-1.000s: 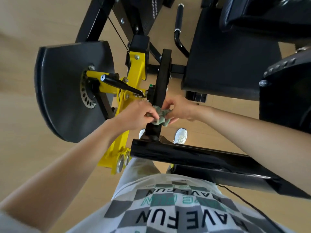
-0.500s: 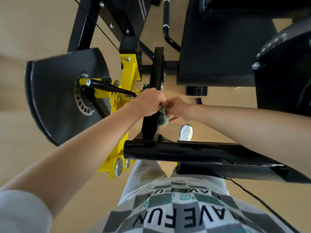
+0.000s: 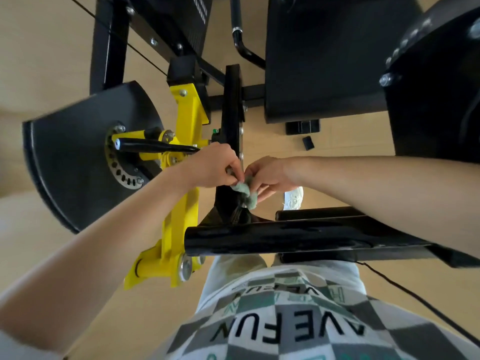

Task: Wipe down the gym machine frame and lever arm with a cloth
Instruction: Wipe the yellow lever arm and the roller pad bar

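Presently I log: left hand [image 3: 213, 166] and right hand [image 3: 268, 175], fingers curled, both pinch crumpled grey-green cloth [image 3: 245, 192] at glossy black upright metal frame bar [image 3: 231, 105].

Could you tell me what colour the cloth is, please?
The cloth is pale grey-green; the head view shows it.

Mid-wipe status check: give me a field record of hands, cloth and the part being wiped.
cloth: green, bunched, against the black upright bar
left hand: pinches the cloth
right hand: grips the cloth
yellow lever arm: left of the bar, no cloth on it
black crossbar: below the hands, glossy
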`<control>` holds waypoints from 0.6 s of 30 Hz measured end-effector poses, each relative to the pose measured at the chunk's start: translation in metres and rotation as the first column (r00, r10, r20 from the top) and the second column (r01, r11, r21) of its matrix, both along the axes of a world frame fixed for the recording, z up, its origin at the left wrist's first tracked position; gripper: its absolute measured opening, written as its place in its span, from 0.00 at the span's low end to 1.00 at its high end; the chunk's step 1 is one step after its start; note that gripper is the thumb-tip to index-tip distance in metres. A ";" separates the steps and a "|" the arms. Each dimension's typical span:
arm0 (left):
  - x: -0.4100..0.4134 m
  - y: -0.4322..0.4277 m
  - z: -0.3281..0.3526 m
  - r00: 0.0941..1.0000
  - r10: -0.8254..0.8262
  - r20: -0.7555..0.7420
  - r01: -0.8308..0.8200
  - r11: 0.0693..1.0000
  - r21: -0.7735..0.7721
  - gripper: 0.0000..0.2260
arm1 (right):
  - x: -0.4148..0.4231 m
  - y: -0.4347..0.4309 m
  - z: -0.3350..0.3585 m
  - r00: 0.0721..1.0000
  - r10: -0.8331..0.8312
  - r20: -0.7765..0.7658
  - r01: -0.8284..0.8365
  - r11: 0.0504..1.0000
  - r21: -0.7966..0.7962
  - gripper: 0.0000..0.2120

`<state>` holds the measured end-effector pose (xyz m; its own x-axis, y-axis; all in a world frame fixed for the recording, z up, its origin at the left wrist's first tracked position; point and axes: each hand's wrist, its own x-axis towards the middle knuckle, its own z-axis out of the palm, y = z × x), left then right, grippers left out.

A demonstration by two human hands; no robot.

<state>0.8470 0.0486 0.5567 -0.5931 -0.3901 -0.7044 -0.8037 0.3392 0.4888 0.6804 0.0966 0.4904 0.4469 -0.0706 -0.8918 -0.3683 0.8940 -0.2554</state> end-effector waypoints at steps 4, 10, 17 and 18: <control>-0.001 0.005 -0.015 0.987 0.163 -0.003 -0.162 0.974 -0.157 0.08 | 0.000 -0.006 -0.015 0.975 -0.185 -0.124 0.175 0.981 -0.083 0.13; 0.005 0.012 -0.028 0.930 0.364 -0.052 -0.364 0.890 -0.276 0.07 | -0.011 -0.021 -0.014 0.942 -0.334 -0.031 0.335 0.932 0.139 0.19; 0.014 0.016 -0.025 0.912 0.389 -0.129 -0.404 0.907 -0.116 0.10 | -0.010 -0.011 -0.019 0.975 -0.210 -0.067 0.210 0.978 -0.004 0.09; 0.016 0.016 -0.023 0.928 0.356 -0.111 -0.367 0.924 -0.107 0.12 | -0.010 -0.008 -0.021 0.980 -0.178 -0.088 0.177 0.984 -0.022 0.10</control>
